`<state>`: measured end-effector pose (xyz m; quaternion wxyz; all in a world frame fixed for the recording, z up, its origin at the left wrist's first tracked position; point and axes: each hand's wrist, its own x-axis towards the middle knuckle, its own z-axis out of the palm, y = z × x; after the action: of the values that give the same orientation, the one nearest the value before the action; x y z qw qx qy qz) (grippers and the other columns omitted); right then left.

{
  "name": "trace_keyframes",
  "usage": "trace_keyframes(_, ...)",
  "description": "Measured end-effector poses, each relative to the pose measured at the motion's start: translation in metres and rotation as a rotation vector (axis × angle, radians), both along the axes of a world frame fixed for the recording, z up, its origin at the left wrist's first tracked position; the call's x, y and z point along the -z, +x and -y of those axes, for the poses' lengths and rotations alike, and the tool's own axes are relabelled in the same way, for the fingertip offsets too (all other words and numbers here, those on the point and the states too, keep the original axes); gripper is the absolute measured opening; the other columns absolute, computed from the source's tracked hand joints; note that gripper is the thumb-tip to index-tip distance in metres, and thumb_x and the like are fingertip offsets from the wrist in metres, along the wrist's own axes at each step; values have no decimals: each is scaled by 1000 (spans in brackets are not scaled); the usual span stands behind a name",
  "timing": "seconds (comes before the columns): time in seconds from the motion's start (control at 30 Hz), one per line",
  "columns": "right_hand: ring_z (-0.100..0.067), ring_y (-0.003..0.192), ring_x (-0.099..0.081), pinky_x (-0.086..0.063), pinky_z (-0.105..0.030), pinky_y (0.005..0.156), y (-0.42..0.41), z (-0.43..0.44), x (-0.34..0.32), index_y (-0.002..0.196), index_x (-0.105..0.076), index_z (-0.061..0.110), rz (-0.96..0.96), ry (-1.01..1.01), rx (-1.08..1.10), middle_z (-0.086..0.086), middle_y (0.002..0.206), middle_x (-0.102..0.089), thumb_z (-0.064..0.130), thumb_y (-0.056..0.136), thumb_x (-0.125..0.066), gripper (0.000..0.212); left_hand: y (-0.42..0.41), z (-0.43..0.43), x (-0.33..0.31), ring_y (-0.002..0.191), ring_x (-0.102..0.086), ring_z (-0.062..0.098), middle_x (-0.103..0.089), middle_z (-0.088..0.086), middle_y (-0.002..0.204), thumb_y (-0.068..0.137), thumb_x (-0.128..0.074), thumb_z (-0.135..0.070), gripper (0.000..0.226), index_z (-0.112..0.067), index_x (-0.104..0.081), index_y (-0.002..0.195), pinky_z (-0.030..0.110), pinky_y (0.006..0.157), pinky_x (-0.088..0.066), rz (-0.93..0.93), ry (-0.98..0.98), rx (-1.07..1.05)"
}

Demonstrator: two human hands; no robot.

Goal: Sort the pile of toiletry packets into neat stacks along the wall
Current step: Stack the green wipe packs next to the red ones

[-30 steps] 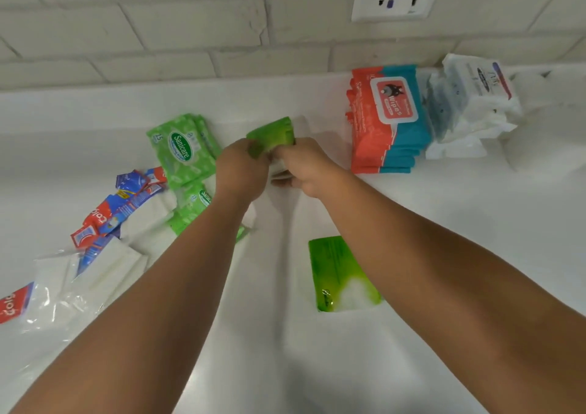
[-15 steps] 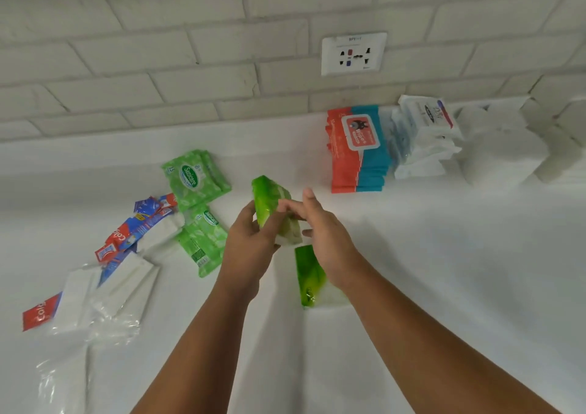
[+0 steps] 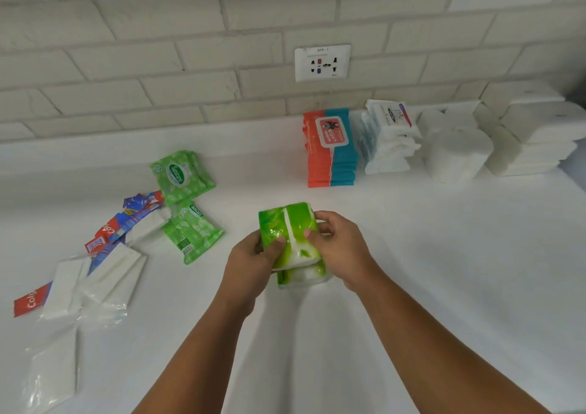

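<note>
Head view, the only one:

- Both hands are together on one item. The left hand (image 3: 253, 256) and right hand (image 3: 337, 245) each grip a short end of a green-and-white packet (image 3: 290, 231), thumbs on top and fingers curled under.
- The held packet sits over a second packet (image 3: 304, 276) of the same print that lies on the counter (image 3: 444, 255), mid-field and well short of the wall (image 3: 158, 65). Can't tell whether the two are touching or the top one is just above; the hands hide the seam.
- Finished stacks along the wall, right side: red-and-teal wipes stack (image 3: 329, 152), white sachet stack (image 3: 388, 141) touching it, then white tissue stacks (image 3: 456, 155) further right.
- Unsorted, left side: two Sanicare packs (image 3: 180, 177), toothpaste boxes (image 3: 126, 223), and clear-wrapped white packets (image 3: 104, 274), all loosely overlapped.

Handling, as I judge it:
- The packet looks light and soft, with glossy film, so it is probably slick. It dents under the thumbs.
- Hold it by the two short ends, as now, which keeps it flat. Pinching the middle would buckle it.
- A pair can slide apart because it is film on film. To carry both, clamp from the ends with fingers under the lower packet.
- Likely spot for them is the free stretch of wall left of the wipes stack.
</note>
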<state>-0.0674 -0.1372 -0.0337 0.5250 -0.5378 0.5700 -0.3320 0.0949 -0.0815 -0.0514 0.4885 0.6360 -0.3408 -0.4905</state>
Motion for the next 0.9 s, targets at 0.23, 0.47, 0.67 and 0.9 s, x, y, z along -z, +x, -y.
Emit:
trace_keyframes(0.23,-15,83,-65,-53,-28,79,-12,-8,16,101,-74,16,-322,-136,-43,5,89,-70,27,86,-73,19,-6,-3,16,83,-72,15,-74,-7,92,89,-75,-34,29,-20,-74,115,38,80,-61,323,105,-24)
trace_keyframes(0.47,-18,106,-64,-50,-32,94,-16,-28,31,124,-65,12,-218,-119,32,-2,115,-69,34,99,-56,34,-7,-21,20,89,-66,-2,-65,-17,114,90,-68,-51,56,-25,-57,138,21,77,-52,454,49,-60)
trace_keyframes(0.67,-6,96,-65,-52,-24,85,-11,-55,48,133,-56,29,-70,-162,-85,8,109,-70,22,103,-46,32,-13,-42,38,131,-48,0,-43,-15,149,87,-78,-25,80,-28,-36,154,17,104,-43,655,-264,276)
trace_keyframes(0.9,-8,100,-64,-48,-17,85,10,-32,56,144,-47,29,-139,-175,-112,7,115,-68,32,104,-44,40,-7,-31,38,121,-55,-1,-46,-24,146,91,-68,-40,65,-32,-43,150,19,100,-46,661,-189,149)
